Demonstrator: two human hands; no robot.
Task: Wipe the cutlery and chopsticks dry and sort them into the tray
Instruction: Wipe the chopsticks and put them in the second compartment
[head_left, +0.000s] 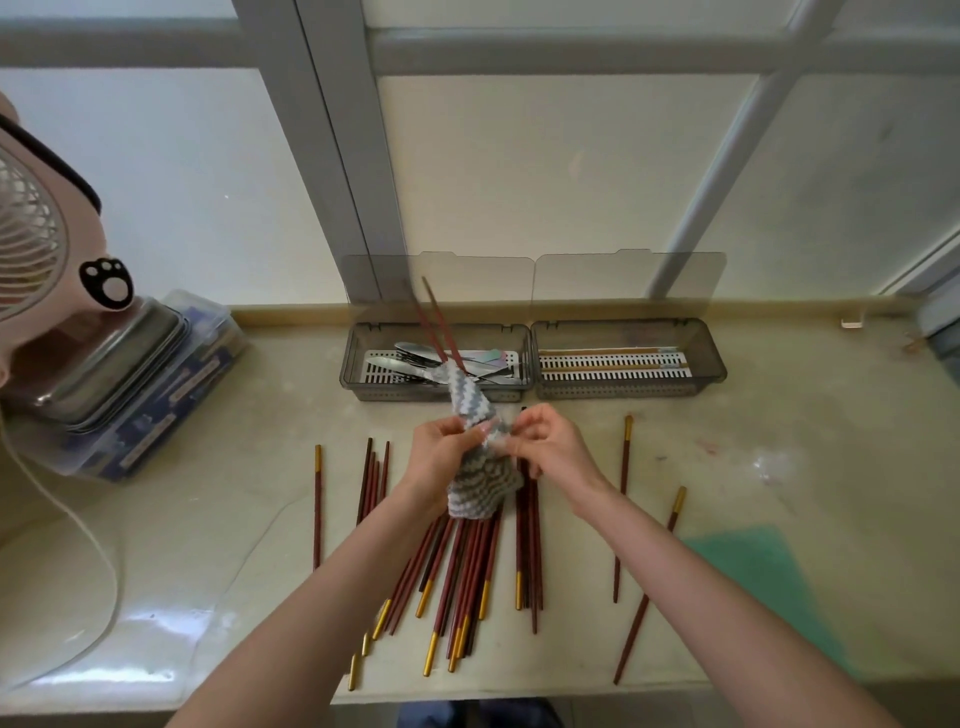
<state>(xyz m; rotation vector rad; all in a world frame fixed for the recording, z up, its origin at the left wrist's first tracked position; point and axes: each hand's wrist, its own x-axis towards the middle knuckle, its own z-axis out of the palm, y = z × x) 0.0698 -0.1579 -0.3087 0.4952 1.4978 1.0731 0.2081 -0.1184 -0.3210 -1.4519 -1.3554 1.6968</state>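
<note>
Head view: both hands work just in front of the trays. The left hand (441, 460) has its grip closed round the striped cloth (475, 483), which is wrapped about two dark red chopsticks (435, 322). Their thin ends stick up and away out of the cloth, over the left tray (353, 387), probably so the cloth can slide along them. The right hand (553, 449) pinches the cloth's near edge with curled fingers, likely to steady it.

The left tray holds metal cutlery (415, 358). The right tray (623, 391) holds a few pale wooden chopsticks (597, 352). Both clear lids stand open behind.

Many loose chopsticks (467, 571) lie fanned on the desk (737, 447) under the forearms, some well apart to each side; I judge most are yet to be dried. A fan (31, 234), a steel box (119, 358) and a green mat (753, 571) sit aside, blocking nothing.
</note>
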